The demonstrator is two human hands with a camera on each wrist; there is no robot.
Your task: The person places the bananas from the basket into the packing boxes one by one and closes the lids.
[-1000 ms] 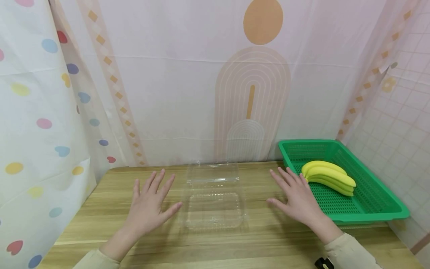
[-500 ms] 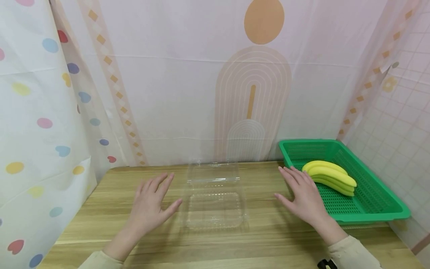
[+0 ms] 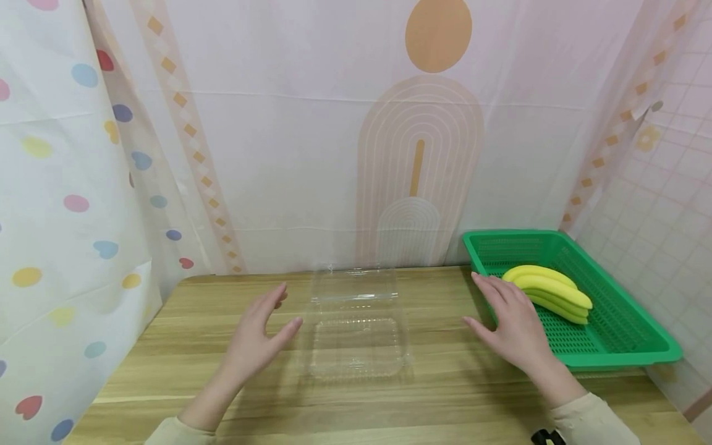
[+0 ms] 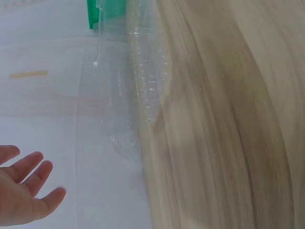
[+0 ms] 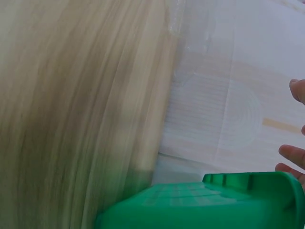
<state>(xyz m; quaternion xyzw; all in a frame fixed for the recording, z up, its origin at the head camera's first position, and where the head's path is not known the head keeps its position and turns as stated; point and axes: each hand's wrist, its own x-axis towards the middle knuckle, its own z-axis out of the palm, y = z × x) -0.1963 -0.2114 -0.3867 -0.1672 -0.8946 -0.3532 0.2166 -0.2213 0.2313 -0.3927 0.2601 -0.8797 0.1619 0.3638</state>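
Observation:
A clear plastic clamshell box (image 3: 356, 349) lies on the wooden table with its lid (image 3: 354, 284) raised at the back. To its left hovers my left hand (image 3: 253, 337), fingers relaxed and holding nothing; the left wrist view shows the same hand (image 4: 26, 193) apart from the box. My right hand (image 3: 514, 324) is above the left side of a green plastic basket (image 3: 617, 296), with nothing in its loosely bent fingers. Inside the basket rests a bunch of yellow bananas (image 3: 550, 290), its stem end hidden behind the right hand.
The wooden table (image 3: 356, 414) ends at a patterned cloth backdrop (image 3: 300, 173). On the left hangs a cloth with coloured dots (image 3: 67, 247). The basket fills the table's right side and its rim (image 5: 190, 210) rises near the right wrist. A black object (image 3: 547, 437) is by the right sleeve.
The right hand has drifted right, towards the basket and bananas. The left hand has turned, and the spread fingers of both hands have drawn together and bent. Box, basket and bananas stay in place.

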